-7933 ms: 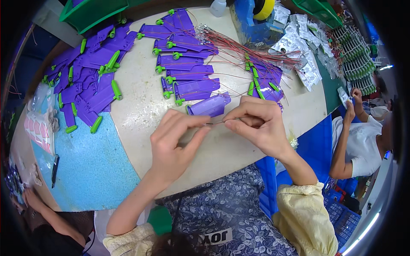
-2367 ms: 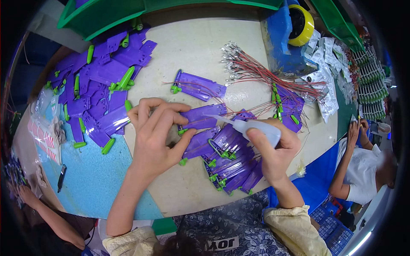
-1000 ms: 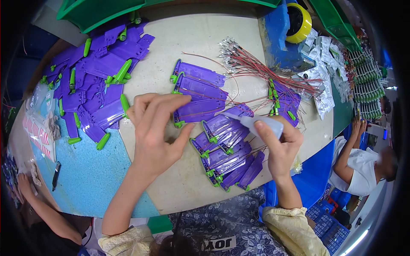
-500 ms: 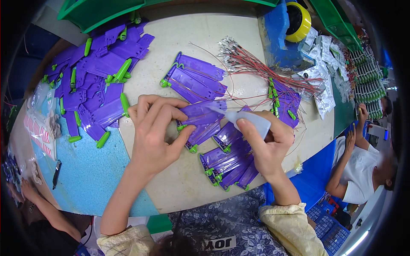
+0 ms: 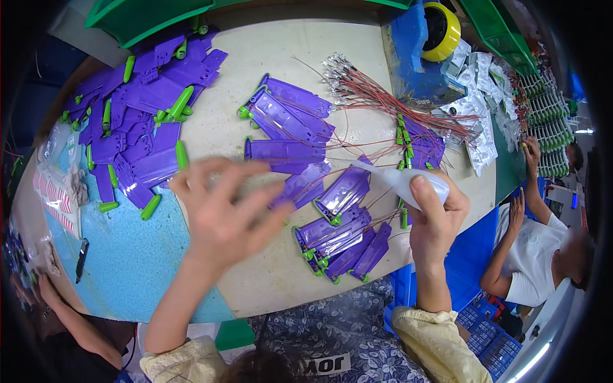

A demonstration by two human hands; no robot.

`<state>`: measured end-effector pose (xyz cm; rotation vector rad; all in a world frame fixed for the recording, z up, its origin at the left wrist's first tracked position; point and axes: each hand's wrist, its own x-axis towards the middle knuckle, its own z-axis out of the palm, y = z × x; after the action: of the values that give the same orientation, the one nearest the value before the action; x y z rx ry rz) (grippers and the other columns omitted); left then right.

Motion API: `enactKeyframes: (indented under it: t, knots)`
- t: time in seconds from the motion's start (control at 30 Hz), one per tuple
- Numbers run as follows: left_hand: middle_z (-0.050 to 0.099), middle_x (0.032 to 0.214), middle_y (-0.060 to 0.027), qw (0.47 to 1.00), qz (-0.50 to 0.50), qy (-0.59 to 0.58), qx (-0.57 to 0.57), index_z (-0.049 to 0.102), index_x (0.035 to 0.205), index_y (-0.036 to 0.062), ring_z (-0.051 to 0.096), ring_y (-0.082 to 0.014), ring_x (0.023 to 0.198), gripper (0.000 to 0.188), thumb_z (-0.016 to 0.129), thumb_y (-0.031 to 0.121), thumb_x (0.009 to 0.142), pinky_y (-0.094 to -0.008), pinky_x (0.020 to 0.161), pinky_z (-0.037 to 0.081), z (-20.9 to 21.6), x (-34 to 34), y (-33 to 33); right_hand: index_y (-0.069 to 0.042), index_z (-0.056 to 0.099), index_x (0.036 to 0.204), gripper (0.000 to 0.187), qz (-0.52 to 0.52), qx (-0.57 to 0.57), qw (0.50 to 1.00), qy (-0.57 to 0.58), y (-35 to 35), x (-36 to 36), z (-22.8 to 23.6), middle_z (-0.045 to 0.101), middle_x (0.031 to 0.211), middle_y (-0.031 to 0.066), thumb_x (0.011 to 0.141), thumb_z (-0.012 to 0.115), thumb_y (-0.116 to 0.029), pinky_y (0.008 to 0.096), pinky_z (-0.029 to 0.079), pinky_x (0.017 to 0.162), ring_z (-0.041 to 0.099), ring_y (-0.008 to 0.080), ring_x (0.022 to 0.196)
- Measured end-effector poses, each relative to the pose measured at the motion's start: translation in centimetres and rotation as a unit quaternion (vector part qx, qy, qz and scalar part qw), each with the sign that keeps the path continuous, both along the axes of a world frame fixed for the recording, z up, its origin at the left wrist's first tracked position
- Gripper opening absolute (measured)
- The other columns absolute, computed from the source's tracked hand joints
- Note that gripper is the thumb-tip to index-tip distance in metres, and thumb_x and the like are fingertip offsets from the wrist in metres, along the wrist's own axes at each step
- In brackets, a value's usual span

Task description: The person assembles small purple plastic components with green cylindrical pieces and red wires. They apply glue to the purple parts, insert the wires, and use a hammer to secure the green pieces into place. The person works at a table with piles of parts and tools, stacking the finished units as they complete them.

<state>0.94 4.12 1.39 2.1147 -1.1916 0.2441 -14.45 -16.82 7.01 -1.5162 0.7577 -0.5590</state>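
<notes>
My right hand (image 5: pixel 437 214) is closed round a white squeeze bottle (image 5: pixel 412 185), its thin nozzle pointing left over the purple plastic parts. Somewhat blurred, my left hand (image 5: pixel 233 207) is held above the table with fingers spread and nothing in them. Just beyond its fingertips lies a purple part (image 5: pixel 287 152) with a thin wire along it. More purple parts with green ends lie in overlapping groups, one group (image 5: pixel 290 112) farther off and another (image 5: pixel 345 246) nearer me. A single purple part (image 5: pixel 345 195) rests below the nozzle.
A heap of purple parts (image 5: pixel 137 102) with green tips fills the left. At the back right lie a bundle of red wires (image 5: pixel 377 89), yellow tape (image 5: pixel 442 32) and silver packets (image 5: pixel 472 118). A black pen-shaped tool (image 5: pixel 82 260) lies on the blue mat (image 5: pixel 147 268). Another person (image 5: pixel 539 255) sits at the right.
My left hand has let go of the purple part, and its fingers have spread. My right hand has drawn the bottle to the right, away from that part.
</notes>
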Motion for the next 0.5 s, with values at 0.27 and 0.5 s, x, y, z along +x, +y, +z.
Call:
enactKeyframes:
  t: [0.27,0.5]
  knots:
    - [0.069,0.108,-0.0069,0.992,-0.012,0.128,-0.013,0.065,0.099,0.0058,0.053,-0.0294,0.103,0.04,0.084,0.004,0.064,-0.0414,0.09,0.04,-0.3,-1.2,-1.2,0.003,0.072,0.092,0.013,0.116,-0.171,0.975,0.078,2.1,1.2,-0.4,0.069,0.077,0.0029,0.087,0.073,-0.01,0.0216,0.041,0.057,0.056,0.0051,0.063]
    - [0.067,0.106,-0.0029,0.989,-0.011,0.141,-0.034,0.064,0.101,0.0081,0.052,-0.0273,0.101,0.041,0.083,0.006,0.065,-0.0401,0.088,0.03,-0.8,-1.0,-1.2,0.004,0.075,0.09,0.014,0.091,-0.17,0.978,0.084,1.4,0.3,-0.9,0.071,0.074,0.0049,0.083,0.079,-0.008,0.0224,0.047,0.054,0.063,0.0074,0.062]
